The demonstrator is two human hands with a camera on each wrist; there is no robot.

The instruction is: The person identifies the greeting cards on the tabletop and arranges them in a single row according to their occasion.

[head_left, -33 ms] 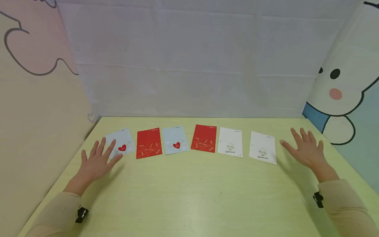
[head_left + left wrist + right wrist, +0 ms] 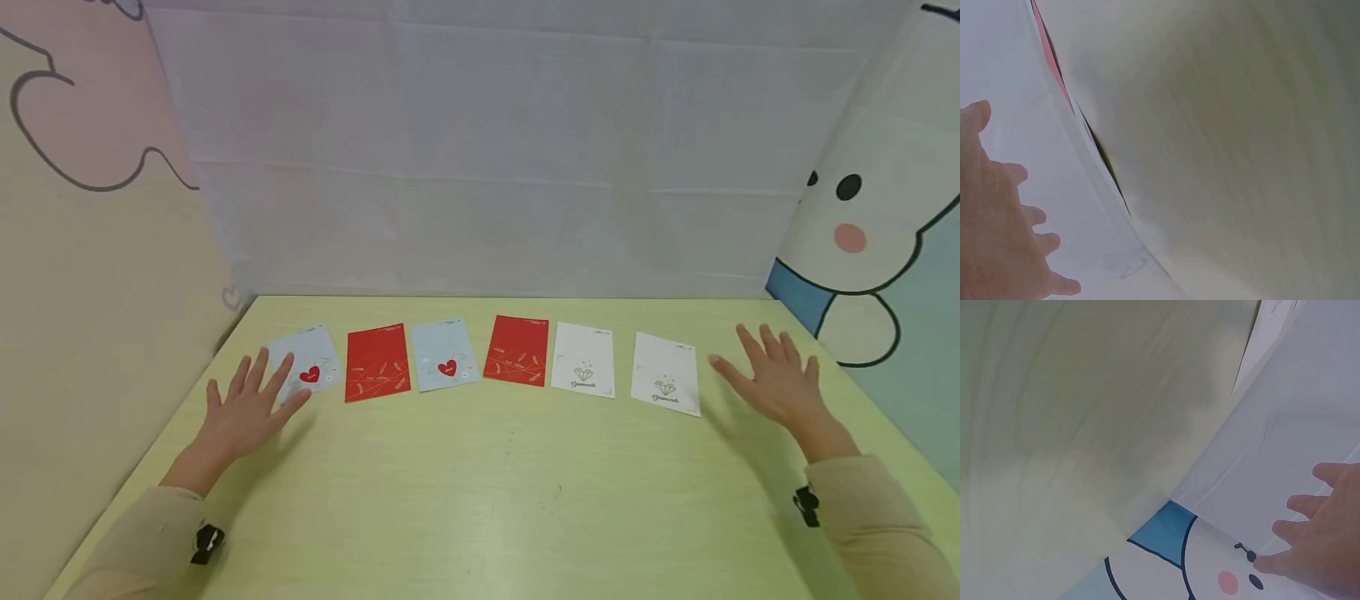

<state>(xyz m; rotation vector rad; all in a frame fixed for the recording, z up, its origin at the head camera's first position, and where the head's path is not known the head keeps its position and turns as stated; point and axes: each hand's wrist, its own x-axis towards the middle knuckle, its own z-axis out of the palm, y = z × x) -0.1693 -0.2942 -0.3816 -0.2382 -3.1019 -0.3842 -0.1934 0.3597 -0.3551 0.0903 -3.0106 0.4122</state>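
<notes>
A row of cards lies across the far part of the table. From the left come a pale blue card with a red heart [image 2: 324, 346], a red card [image 2: 377, 362], another pale blue heart card [image 2: 445, 354], and a second red card [image 2: 517, 350]. Two white cards with a diamond print follow, one [image 2: 582, 358] beside the other [image 2: 665, 371]. My left hand [image 2: 243, 412], fingers spread and holding nothing, hovers above the table and covers part of the leftmost card. To the right of the last white card hovers my right hand [image 2: 783, 383], likewise spread and holding nothing.
The pale wooden table [image 2: 480, 492] meets a white cloth backdrop [image 2: 480, 167] at its far edge. A beige patterned wall [image 2: 97, 333] borders it on the left. On the right stands a wall with a cartoon figure [image 2: 855, 250]. Dark straps sit near both wrists.
</notes>
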